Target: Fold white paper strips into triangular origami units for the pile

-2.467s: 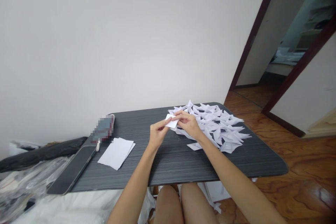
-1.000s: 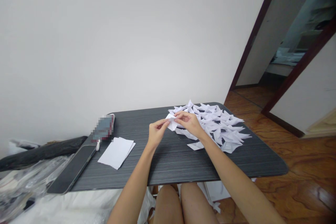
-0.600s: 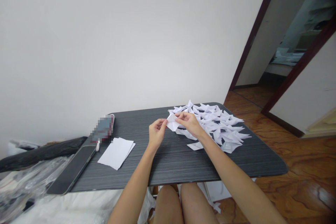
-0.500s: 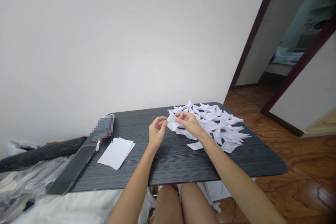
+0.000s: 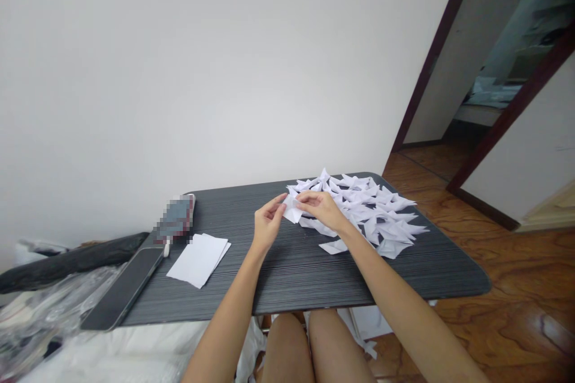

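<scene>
A small folded piece of white paper [image 5: 292, 210] is held above the table between my two hands. My left hand [image 5: 268, 219] pinches its left edge between thumb and fingers. On the opposite edge, my right hand [image 5: 321, 209] grips it the same way, with the fingertips partly covering the paper. Behind and to the right of my right hand lies a spread pile of folded white paper shapes [image 5: 377, 212] with pointed ends. One folded shape [image 5: 333, 247] rests just under my right wrist.
A dark ribbed table [image 5: 314, 281] stands against a white wall. Flat white sheets [image 5: 197, 258] lie on its left side, near a dark phone-like slab [image 5: 128, 287] and a pixelated object [image 5: 175, 218]. A black roll [image 5: 76, 260] and plastic-wrapped things sit left of the table.
The paper between my fingers has tilted a little and looks slightly narrower. Both hands have stayed nearly in place, with only a small shift of the fingers.
</scene>
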{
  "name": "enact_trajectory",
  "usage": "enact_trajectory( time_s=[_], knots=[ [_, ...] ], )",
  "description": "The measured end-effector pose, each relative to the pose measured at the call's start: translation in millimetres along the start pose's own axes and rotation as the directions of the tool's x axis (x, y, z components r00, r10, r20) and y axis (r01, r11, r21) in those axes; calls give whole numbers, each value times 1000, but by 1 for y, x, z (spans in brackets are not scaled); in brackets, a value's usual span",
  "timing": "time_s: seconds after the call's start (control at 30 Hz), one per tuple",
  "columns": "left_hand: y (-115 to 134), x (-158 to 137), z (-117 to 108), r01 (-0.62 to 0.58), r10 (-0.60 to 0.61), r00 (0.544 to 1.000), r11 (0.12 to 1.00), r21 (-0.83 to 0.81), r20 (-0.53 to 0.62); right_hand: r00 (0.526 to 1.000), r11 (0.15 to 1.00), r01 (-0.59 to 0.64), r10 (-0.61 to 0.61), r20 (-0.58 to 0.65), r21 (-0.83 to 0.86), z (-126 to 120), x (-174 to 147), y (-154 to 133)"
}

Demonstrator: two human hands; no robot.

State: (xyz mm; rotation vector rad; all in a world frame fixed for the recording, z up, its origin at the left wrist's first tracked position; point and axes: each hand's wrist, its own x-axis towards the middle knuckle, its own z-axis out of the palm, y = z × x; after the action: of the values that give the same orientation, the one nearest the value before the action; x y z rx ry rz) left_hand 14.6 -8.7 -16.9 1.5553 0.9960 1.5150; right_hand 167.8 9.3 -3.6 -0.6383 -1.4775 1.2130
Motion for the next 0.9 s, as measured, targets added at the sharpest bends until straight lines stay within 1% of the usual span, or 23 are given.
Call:
enact_trajectory(
  time_s=[0.07,0.13,0.2,0.3,0.37,0.47,0.73,0.83,0.9],
  knots=[
    [1,1,-1,11,-11,1000,1000,-14,-11,1000,999,5,-4,10,-48,-1,0,1],
    [2,2,-2,26,-26,1000,1000,-5,-4,1000,999,7,-6,8,-48,-2,0,3],
    [4,2,-3,22,-23,999,999,26,49,1000,998,27,-27,0,-51,-2,0,4],
    [7,2,-3,-26,19,993,998,58,116,998,995,69,-69,3,-75,-1,-1,4],
    [10,2,-3,-41,35,994,998,57,99,996,994,83,-82,20,-74,0,-2,4],
    [11,2,-3,-24,22,998,998,52,57,997,997,65,-63,51,-46,-1,-2,4],
    [6,0,-1,-5,4,999,1000,27,36,998,999,-24,25,50,-20,-4,-1,3],
    [4,-1,1,20,-20,1000,1000,20,-5,998,1000,-29,29,47,-5,-3,-2,3],
    [5,-2,3,31,-32,999,999,-20,-20,999,1000,-18,18,39,2,-2,-2,3]
  ],
)
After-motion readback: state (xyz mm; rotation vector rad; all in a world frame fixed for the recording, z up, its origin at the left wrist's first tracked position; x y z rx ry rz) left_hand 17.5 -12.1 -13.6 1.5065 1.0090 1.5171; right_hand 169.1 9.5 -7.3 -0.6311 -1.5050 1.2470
